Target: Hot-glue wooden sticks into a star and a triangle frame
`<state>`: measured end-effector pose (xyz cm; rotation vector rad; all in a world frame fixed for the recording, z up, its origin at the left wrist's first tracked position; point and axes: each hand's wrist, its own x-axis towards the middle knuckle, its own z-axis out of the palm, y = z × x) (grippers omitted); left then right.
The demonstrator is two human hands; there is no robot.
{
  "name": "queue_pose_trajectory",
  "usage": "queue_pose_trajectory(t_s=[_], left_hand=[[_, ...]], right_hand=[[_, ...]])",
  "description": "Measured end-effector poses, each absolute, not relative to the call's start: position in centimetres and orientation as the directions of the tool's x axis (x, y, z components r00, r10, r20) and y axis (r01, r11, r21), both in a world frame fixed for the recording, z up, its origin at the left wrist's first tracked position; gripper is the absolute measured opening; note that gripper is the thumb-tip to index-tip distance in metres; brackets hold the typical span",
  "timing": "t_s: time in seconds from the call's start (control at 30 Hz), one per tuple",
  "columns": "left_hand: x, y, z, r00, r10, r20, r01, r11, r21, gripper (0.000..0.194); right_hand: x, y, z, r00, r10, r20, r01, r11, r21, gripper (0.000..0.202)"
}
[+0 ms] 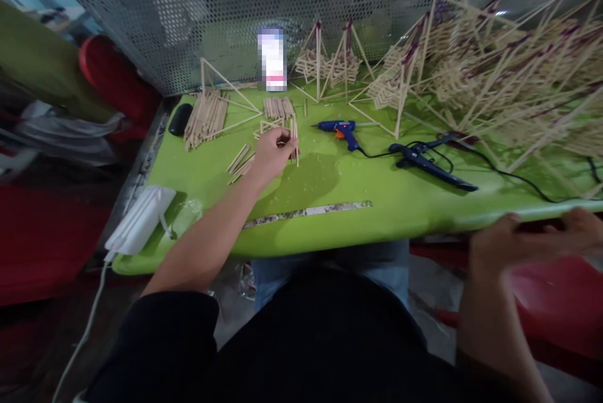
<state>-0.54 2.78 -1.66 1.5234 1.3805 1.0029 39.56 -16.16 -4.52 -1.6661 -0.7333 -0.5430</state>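
Note:
My left hand reaches over the table, its thumb and fingers pinched on a thin wooden stick. Just beyond its knuckles lies a small frame of sticks, partly covered by the hand. Several short sticks rest beside the wrist. A row of short sticks is a little farther back. To the right of this hand a blue hot glue gun lies on its side. My right hand is off the table's front edge at the far right, smeared by motion; whether its fingers hold anything is unclear.
On the green table lie a bundle of longer sticks, dark-handled cutters and a white power strip. A lit phone leans against the metal mesh. Many stick structures crowd the right side. A black cable crosses there.

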Motion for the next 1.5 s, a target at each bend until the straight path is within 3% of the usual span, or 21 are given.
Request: queue_pose_trajectory(t_s=[0.03,0.07,0.1,0.17,0.23,0.3,0.37,0.5,0.77,0.87,0.93,1.0,1.1,1.13,1.3,1.4,1.5], left_hand=[[-0.6,2.8,-1.7,0.076,0.997,0.027,0.333,-0.051,0.942,0.022],[-0.6,2.9,-1.8,0.075,0.997,0.025,0.33,-0.049,0.943,0.022],[-0.7,3.0,-1.9,0.075,0.997,0.026,0.327,-0.05,0.944,0.021],[-0.9,3.2,-2.0,0.079,0.996,0.045,0.315,-0.068,0.947,0.02],[-1.3,3.4,-2.1,0.078,0.993,0.084,0.303,-0.103,0.947,0.017],[-1.7,3.7,-2.2,0.076,0.989,0.123,0.294,-0.14,0.945,0.013],[-2.0,4.0,-2.3,0.079,0.984,0.159,0.272,-0.175,0.946,0.01],[-2.4,4.3,-2.4,0.07,0.981,0.182,0.246,-0.194,0.95,0.009],[-2.0,4.6,-2.8,0.078,0.971,0.227,0.229,-0.239,0.944,0.009],[-1.9,4.2,-2.1,0.066,0.973,0.221,0.203,-0.23,0.952,0.011],[-1.9,3.8,-1.5,0.05,0.975,0.215,0.195,-0.221,0.956,0.012],[-1.8,3.5,-1.1,0.039,0.977,0.209,0.203,-0.212,0.956,0.014],[-1.8,3.1,-0.7,0.044,0.981,0.189,0.214,-0.194,0.957,0.016],[-1.7,3.0,-0.7,0.043,0.982,0.184,0.214,-0.188,0.958,0.016],[-1.6,3.0,-0.5,0.024,0.984,0.178,0.187,-0.18,0.966,0.015],[-1.7,3.2,-0.6,0.037,0.983,0.178,0.194,-0.181,0.964,0.011],[-2.0,3.7,-1.2,0.041,0.981,0.191,0.207,-0.196,0.959,0.009]], right_hand=[[38.6,-15.6,-4.6,0.595,0.194,0.78,0.802,-0.084,-0.591,0.048],[37.1,-14.9,-4.7,0.461,0.328,0.824,0.873,-0.002,-0.488,0.053],[35.2,-14.3,-5.0,0.28,0.575,0.769,0.903,0.115,-0.415,0.059],[30.0,-13.2,-5.5,0.016,0.745,0.667,0.885,0.299,-0.356,0.063],[23.9,-12.6,-5.8,-0.262,0.796,0.545,0.819,0.483,-0.31,0.064],[18.2,-12.2,-5.8,-0.581,0.723,0.373,0.673,0.685,-0.28,0.086],[14.3,-12.0,-5.5,-0.725,0.653,0.219,0.59,0.753,-0.291,0.106],[13.4,-12.0,-5.1,-0.704,0.701,0.112,0.647,0.699,-0.304,0.104],[17.9,-12.1,-4.1,-0.477,0.863,0.166,0.78,0.503,-0.372,0.049],[17.7,-10.9,-3.4,-0.442,0.883,0.157,0.805,0.467,-0.365,0.044],[17.5,-10.3,-3.2,-0.431,0.884,0.18,0.81,0.467,-0.356,0.047],[17.3,-10.2,-3.5,-0.528,0.825,0.201,0.762,0.565,-0.318,0.054],[18.0,-11.4,-4.4,-0.74,0.658,0.139,0.625,0.749,-0.218,0.088],[18.7,-12.0,-4.6,-0.747,0.658,0.102,0.635,0.75,-0.185,0.098],[25.0,-15.1,-4.4,-0.356,0.934,-0.028,0.934,0.355,-0.027,0.107],[27.1,-16.1,-3.9,-0.168,0.985,0.038,0.986,0.168,0.017,0.107],[25.1,-15.7,-3.9,-0.287,0.955,0.074,0.955,0.292,-0.062,0.107]])
